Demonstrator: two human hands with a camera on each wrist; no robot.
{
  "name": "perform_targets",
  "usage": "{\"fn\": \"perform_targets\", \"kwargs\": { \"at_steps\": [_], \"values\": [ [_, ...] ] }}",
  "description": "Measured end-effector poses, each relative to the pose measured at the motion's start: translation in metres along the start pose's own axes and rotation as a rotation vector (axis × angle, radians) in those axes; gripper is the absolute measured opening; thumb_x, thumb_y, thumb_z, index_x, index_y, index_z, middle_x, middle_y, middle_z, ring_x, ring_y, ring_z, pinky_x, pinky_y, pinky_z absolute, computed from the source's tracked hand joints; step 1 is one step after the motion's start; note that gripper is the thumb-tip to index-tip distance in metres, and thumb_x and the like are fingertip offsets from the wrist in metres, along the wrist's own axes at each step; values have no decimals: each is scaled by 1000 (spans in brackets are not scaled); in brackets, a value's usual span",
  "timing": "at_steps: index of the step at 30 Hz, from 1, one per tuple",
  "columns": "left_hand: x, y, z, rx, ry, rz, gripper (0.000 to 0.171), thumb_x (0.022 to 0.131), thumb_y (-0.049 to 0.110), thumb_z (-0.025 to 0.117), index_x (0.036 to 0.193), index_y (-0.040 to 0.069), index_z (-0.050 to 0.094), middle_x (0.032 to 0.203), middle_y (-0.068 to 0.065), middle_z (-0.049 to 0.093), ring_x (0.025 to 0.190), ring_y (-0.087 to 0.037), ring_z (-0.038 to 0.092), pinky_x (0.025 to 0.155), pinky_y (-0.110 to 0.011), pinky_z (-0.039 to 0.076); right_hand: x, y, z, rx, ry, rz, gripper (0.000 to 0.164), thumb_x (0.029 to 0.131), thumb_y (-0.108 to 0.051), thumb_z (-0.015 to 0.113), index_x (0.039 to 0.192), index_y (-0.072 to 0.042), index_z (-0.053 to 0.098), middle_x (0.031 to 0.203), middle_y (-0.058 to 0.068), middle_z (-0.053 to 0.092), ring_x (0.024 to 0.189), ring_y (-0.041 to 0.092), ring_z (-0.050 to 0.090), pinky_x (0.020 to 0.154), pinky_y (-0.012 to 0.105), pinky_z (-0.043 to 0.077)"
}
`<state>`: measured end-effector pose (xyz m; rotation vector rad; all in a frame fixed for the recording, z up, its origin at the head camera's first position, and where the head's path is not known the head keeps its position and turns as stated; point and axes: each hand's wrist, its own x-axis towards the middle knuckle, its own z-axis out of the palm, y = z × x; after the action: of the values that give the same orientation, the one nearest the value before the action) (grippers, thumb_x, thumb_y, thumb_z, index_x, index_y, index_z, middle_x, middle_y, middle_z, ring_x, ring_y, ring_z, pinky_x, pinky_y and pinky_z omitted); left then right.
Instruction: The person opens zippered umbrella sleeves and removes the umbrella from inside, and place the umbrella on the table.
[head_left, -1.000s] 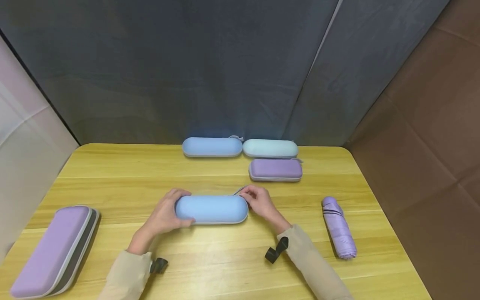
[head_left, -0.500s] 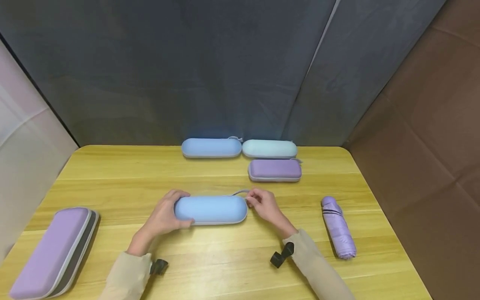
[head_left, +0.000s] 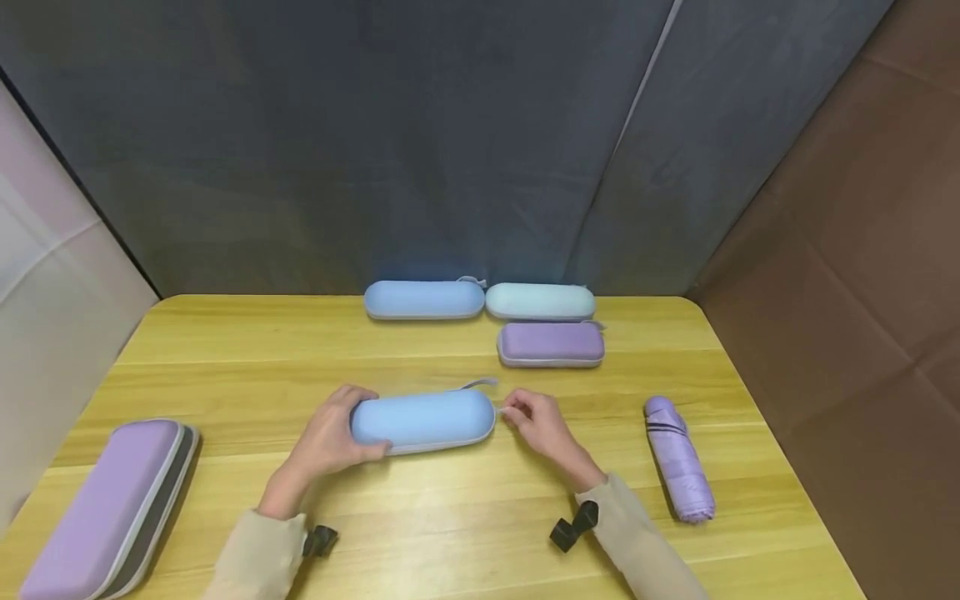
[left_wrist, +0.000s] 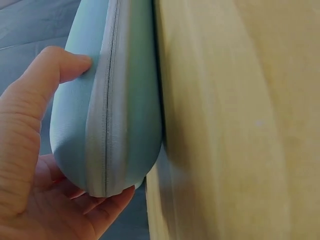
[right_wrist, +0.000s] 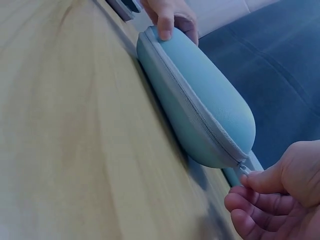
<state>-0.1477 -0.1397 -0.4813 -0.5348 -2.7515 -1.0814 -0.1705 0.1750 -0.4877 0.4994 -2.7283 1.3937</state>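
Observation:
A light blue zippered hard case [head_left: 423,419] lies on the table, its right end turned slightly away from me. My left hand [head_left: 330,433] grips its left end, thumb on the near side; in the left wrist view the thumb [left_wrist: 75,65] presses beside the zipper [left_wrist: 107,100]. At the case's right end my right hand [head_left: 542,425] pinches the small zipper pull [right_wrist: 245,170] between thumb and index finger. The other fingers curl below it in the right wrist view. Along the near side the zipper teeth look joined. A grey strap loop [head_left: 480,383] sticks out behind the case.
At the back stand a blue case [head_left: 424,300] and a pale mint case [head_left: 540,302], with a purple case [head_left: 551,345] before them. A larger purple case [head_left: 105,508] lies at the left, a folded purple umbrella [head_left: 678,458] at the right. Grey cloth [head_left: 375,150] hangs behind.
My right hand has moved right and toward me round the case's right end, letting the strap go free behind. The case has turned slightly, while my left hand keeps its grip.

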Motion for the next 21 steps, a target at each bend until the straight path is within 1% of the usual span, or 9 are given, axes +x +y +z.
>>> {"fn": "perform_targets", "kwargs": {
  "at_steps": [3,8,12,16,21],
  "values": [
    [-1,1,-1,25,2,-8,61,60,29,83,107,-2,59,105,-15,59,91,-31,57,78,-49,49,-4,0,-1,-20,-7,-11,7,87,-2,63,80,-2,66,67,6,62,59,6,50,54,21,44],
    [-3,6,-1,78,14,-5,61,59,30,83,105,-3,60,99,-13,60,86,-29,58,75,-47,51,-7,-2,0,-38,0,4,9,88,-2,62,80,-3,66,68,6,63,58,6,48,53,20,42],
    [-5,11,0,128,39,-9,60,58,31,83,102,-4,61,94,-13,60,82,-28,59,72,-47,51,-9,-4,3,-62,5,-24,9,86,-1,64,78,-3,66,66,2,61,58,5,46,54,19,42],
    [-9,17,1,174,51,-45,62,58,35,82,100,-5,60,91,-13,59,77,-29,60,67,-46,53,-11,-8,7,-90,13,-70,9,85,-1,65,76,-4,66,65,-1,60,57,4,44,53,19,41],
    [-12,30,3,235,50,-109,63,58,41,81,96,-4,61,85,-13,59,68,-27,60,56,-41,52,-11,-14,14,-84,5,-114,9,84,0,66,75,-3,66,65,1,61,58,3,45,53,18,41]
  ]
}}
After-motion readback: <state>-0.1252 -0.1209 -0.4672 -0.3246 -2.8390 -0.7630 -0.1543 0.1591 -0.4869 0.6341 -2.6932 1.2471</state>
